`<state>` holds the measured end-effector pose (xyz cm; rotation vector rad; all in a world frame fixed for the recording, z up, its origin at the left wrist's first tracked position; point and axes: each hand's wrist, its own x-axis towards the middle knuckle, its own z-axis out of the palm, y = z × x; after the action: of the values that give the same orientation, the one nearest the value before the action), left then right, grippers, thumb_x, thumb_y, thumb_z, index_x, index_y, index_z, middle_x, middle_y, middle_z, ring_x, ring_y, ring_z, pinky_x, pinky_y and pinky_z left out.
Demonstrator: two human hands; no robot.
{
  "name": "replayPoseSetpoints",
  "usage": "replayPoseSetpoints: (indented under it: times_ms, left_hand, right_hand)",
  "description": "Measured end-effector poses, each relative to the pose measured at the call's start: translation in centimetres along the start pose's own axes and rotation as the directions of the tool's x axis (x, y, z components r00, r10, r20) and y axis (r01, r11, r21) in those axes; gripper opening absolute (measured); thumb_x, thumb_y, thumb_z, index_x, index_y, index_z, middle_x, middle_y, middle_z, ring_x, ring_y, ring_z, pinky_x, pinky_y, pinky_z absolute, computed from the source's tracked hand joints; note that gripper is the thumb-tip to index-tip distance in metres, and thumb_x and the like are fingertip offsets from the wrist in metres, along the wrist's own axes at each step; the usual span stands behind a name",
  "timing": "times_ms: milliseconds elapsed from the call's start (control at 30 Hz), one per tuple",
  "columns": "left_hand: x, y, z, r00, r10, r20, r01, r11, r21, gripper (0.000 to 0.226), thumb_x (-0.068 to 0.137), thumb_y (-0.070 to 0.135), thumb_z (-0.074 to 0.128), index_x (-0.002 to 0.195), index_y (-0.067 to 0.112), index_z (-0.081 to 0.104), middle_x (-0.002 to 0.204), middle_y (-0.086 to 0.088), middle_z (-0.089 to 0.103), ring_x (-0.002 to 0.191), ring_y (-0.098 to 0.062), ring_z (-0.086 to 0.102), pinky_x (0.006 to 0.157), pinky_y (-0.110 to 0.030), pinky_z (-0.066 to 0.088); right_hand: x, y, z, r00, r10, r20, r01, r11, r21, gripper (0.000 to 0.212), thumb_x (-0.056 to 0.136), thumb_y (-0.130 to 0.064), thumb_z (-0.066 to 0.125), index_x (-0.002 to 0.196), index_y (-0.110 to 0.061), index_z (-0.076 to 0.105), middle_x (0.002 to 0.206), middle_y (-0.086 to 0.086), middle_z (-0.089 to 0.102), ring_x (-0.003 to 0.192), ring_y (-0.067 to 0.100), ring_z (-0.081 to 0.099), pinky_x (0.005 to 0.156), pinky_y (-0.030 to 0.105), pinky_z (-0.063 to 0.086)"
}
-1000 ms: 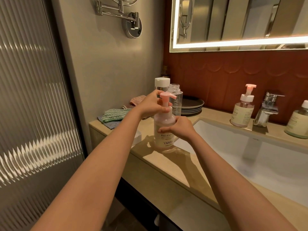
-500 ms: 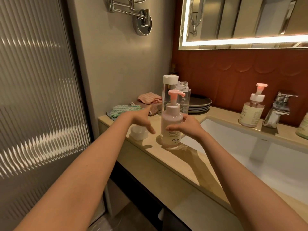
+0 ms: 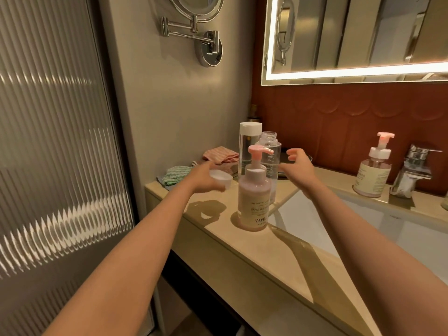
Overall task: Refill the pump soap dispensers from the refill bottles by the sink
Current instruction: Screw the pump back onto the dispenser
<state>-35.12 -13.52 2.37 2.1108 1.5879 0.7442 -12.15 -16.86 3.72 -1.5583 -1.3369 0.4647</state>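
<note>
While the pink-topped dispenser [image 3: 254,197] stands upright on the counter [image 3: 242,251] with its pump seated and pale pink liquid up to its shoulder, the filling of this one looks finished, and the step in hand seems to be closing the refill bottle. Just behind the dispenser stands the open bottle [image 3: 271,151], clear, its threaded neck bare. To the dispenser's left the left hand [image 3: 203,181] holds a white cap [image 3: 220,178] above the counter. Behind and to the dispenser's right the right hand [image 3: 299,166] hangs in the air with fingers spread and lightly bent, gripping nothing, close to the open bottle but not yet on it.

The next move likely calls for the right hand to steady that bottle while the left brings the cap squarely over the neck and twists it on. A second dispenser [image 3: 374,170], far to the right of the first beside the tap [image 3: 414,168], looks low and may be next.

The left fingers are blurred and hidden behind the hand, so how they wrap the cap is unclear. The open bottle's lower half sits behind the dispenser, and its level cannot be read
</note>
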Motion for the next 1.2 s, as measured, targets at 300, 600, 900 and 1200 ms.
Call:
replayPoseSetpoints:
  times_ms: [300, 600, 900, 1200]
  left_hand:
    - [4.5, 3.9, -1.7, 0.997, 0.018, -0.071, -0.031, 0.982, -0.185, 0.087, 0.075, 0.02, 0.075, 0.143, 0.008, 0.023, 0.141, -0.015, 0.037, 0.12, -0.029, 0.047, 0.096, -0.04, 0.047]
    - [7.6, 6.1, -1.3, 0.998, 0.059, -0.005, -0.059, 0.968, -0.245, 0.088, 0.078, 0.03, 0.073, 0.145, 0.01, 0.019, 0.143, -0.014, 0.036, 0.122, -0.027, 0.046, 0.09, -0.035, 0.046]
    - [9.1, 9.6, -0.5, 0.983, 0.156, -0.098, -0.18, 0.933, -0.313, 0.065, 0.08, 0.041, 0.068, 0.131, 0.009, 0.046, 0.131, -0.01, 0.05, 0.108, -0.021, 0.053, 0.069, -0.024, 0.05]
    - [10.0, 13.3, -1.7, 0.939, 0.319, 0.124, -0.33, 0.941, 0.071, 0.045, 0.086, 0.041, 0.061, 0.108, 0.002, 0.064, 0.109, -0.011, 0.061, 0.106, -0.027, 0.055, 0.084, -0.035, 0.047]
  right_hand:
    - [3.9, -0.6, 2.4, 0.992, 0.079, 0.095, -0.079, 0.997, -0.006, 0.092, 0.073, -0.034, 0.08, 0.142, -0.005, 0.026, 0.138, 0.012, 0.047, 0.122, 0.027, 0.049, 0.091, 0.035, 0.044]
    - [4.7, 0.2, 2.6, 1.0, -0.021, -0.015, 0.02, 0.996, -0.092, 0.078, 0.07, -0.042, 0.08, 0.132, -0.01, 0.045, 0.127, 0.006, 0.057, 0.115, 0.02, 0.053, 0.082, 0.028, 0.043]
    - [5.0, -0.1, 2.0, 0.995, -0.077, 0.061, 0.086, 0.985, -0.152, 0.065, 0.071, -0.039, 0.08, 0.124, -0.01, 0.058, 0.118, 0.005, 0.064, 0.105, 0.019, 0.059, 0.074, 0.025, 0.041]
    - [5.7, 0.0, 1.8, 0.989, -0.076, 0.128, 0.095, 0.983, -0.154, 0.052, 0.073, -0.033, 0.079, 0.117, -0.009, 0.062, 0.095, 0.004, 0.063, 0.083, 0.013, 0.053, 0.054, 0.019, 0.037]
